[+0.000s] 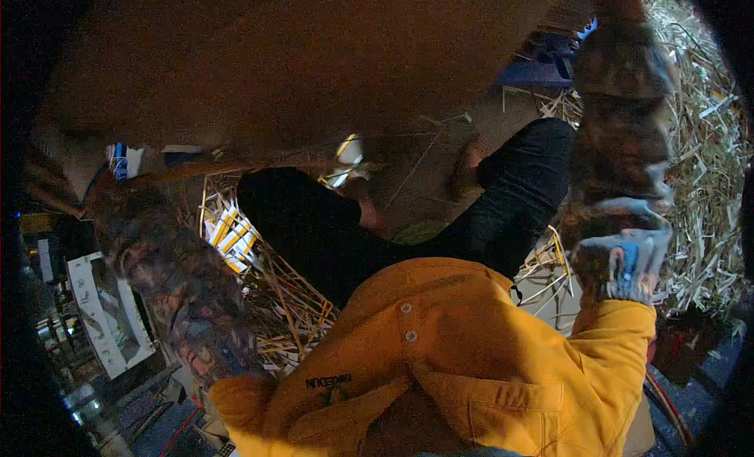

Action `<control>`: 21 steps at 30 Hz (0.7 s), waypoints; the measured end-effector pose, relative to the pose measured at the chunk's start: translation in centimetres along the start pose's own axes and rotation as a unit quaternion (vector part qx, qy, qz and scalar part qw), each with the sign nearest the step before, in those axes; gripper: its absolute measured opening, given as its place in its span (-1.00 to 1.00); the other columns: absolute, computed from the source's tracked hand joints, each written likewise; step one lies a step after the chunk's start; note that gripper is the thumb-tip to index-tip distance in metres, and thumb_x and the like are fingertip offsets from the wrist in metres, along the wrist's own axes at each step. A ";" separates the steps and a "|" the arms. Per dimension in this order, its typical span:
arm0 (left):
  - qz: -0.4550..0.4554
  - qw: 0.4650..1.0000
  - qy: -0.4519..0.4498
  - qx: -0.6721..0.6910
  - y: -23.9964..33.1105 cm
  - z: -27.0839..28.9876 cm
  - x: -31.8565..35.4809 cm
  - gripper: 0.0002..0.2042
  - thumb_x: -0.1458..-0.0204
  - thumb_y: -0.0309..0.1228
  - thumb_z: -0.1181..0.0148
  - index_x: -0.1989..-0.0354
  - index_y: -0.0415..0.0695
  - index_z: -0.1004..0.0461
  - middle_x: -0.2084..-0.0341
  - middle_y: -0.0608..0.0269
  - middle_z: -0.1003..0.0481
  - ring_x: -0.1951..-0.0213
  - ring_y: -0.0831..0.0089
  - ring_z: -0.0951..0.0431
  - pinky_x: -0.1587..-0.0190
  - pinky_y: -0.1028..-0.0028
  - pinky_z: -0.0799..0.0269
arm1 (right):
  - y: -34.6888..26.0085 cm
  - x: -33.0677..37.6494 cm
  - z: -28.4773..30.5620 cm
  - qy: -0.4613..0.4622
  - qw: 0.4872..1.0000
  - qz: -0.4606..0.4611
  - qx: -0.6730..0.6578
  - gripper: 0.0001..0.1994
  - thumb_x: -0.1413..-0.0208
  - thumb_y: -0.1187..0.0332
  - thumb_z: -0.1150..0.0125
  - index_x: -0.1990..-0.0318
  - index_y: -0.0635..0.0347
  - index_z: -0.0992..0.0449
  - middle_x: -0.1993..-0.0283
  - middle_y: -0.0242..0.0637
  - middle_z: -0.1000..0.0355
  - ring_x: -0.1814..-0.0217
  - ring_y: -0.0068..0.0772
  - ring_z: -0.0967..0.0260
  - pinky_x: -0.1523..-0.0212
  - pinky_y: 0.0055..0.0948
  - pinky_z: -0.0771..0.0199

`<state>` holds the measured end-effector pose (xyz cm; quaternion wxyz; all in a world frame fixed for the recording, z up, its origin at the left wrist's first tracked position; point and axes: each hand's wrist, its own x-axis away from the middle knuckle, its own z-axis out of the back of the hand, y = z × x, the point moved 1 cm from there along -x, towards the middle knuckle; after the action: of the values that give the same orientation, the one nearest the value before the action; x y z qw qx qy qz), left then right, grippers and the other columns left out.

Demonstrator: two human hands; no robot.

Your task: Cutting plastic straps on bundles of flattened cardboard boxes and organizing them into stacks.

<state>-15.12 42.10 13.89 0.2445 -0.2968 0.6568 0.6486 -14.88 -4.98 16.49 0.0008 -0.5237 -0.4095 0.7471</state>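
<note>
A large brown sheet-like thing (298, 64), dark and blurred, spans the upper part of the view; its kind is unclear. My left arm, in a patterned sleeve (173, 276), reaches up to its lower left corner. There my left hand (55, 182) is a dark smear beside the sheet's edge, fingers unreadable. My right arm, in a matching sleeve (620, 143), stretches far forward along the sheet's right side. Near the top rim my right hand (622, 5) is blurred and dark, and whether it touches the sheet cannot be seen.
My bent legs in black trousers (518, 182) are below the sheet. Thin sticks and strips (290, 308) are heaped at my left, with white-and-yellow strips (232, 237) among them. Shredded pale strips (703, 182) pile at the right. A white frame (98, 308) stands far left; a blue object (542, 68) lies ahead.
</note>
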 end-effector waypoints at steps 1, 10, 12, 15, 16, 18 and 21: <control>-0.008 0.999 -0.031 0.007 -0.5 -3.5 2.8 -0.42 -0.10 -0.23 -0.25 -0.23 -0.31 -0.28 -0.13 0.04 -0.41 0.06 0.10 -0.54 0.05 0.14 -0.54 | 2.6 1.7 -0.4 0.002 1.000 -0.027 0.008 -0.21 -0.32 -0.28 0.34 -0.25 0.38 -0.28 -0.07 0.08 -0.45 -0.03 0.09 -0.40 -0.01 -0.13 -0.40; -0.083 0.906 -0.394 -0.127 7.2 -16.3 10.8 -0.44 -0.10 -0.25 -0.27 -0.21 -0.30 -0.30 -0.11 0.04 -0.43 0.08 0.14 -0.56 0.06 0.20 -0.54 | 13.6 20.0 -10.0 0.151 0.661 -0.389 -0.623 -0.20 -0.26 -0.32 0.24 -0.44 0.10 -0.12 -0.49 -0.22 -0.07 -0.47 -0.03 -0.01 -0.45 -0.21 0.05; -0.089 0.916 -0.371 -0.127 6.3 -15.7 8.6 -0.45 -0.10 -0.25 -0.27 -0.21 -0.29 -0.31 -0.10 0.05 -0.43 0.09 0.15 -0.56 0.06 0.21 -0.54 | 12.1 24.5 -11.6 0.159 0.626 -0.520 -0.559 -0.22 -0.27 -0.32 0.29 -0.45 0.04 -0.11 -0.51 -0.32 -0.04 -0.47 -0.03 -0.02 -0.45 -0.20 0.06; -0.095 0.940 -0.309 -0.108 3.8 -15.3 4.1 -0.45 -0.10 -0.26 -0.27 -0.20 -0.29 -0.32 -0.10 0.05 -0.44 0.10 0.17 -0.56 0.07 0.23 -0.55 | 15.3 32.2 -11.8 0.196 0.565 -0.571 -0.562 -0.24 -0.28 -0.31 0.35 -0.45 0.01 -0.11 -0.49 -0.31 -0.07 -0.45 -0.03 -0.04 -0.46 -0.20 0.05; -0.092 0.946 -0.290 -0.113 2.7 -14.8 2.4 -0.46 -0.10 -0.26 -0.27 -0.20 -0.29 -0.32 -0.09 0.05 -0.44 0.10 0.17 -0.57 0.07 0.24 -0.55 | 15.2 34.6 -11.7 0.209 0.557 -0.610 -0.523 -0.26 -0.30 -0.30 0.38 -0.44 0.00 -0.11 -0.48 -0.31 -0.09 -0.44 -0.02 -0.05 -0.46 -0.21 0.05; -0.066 0.957 -0.245 -0.141 0.9 -12.1 -1.2 -0.46 -0.11 -0.27 -0.28 -0.20 -0.29 -0.32 -0.09 0.05 -0.45 0.11 0.18 -0.57 0.07 0.25 -0.55 | 14.6 37.7 -12.2 0.212 0.455 -0.654 -0.566 -0.22 -0.25 -0.31 0.31 -0.49 -0.06 0.01 -0.56 -0.30 0.09 -0.58 -0.07 0.22 -0.52 -0.07 0.27; 0.041 0.939 -0.212 -0.269 -4.1 -6.9 -6.1 -0.57 -0.22 -0.16 -0.16 -0.10 -0.24 -0.40 -0.01 0.07 -0.49 0.10 0.22 -0.57 -0.02 0.21 -0.52 | 15.8 43.3 -13.4 0.210 0.396 -0.712 -0.539 -0.27 -0.27 -0.24 0.28 -0.48 -0.05 -0.01 -0.52 -0.26 0.02 -0.49 -0.03 0.07 -0.41 -0.03 0.08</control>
<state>-7.49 35.69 15.54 0.2628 -0.1802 0.4022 0.8583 -17.12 11.31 -28.59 0.3362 -0.0735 -0.9382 -0.0356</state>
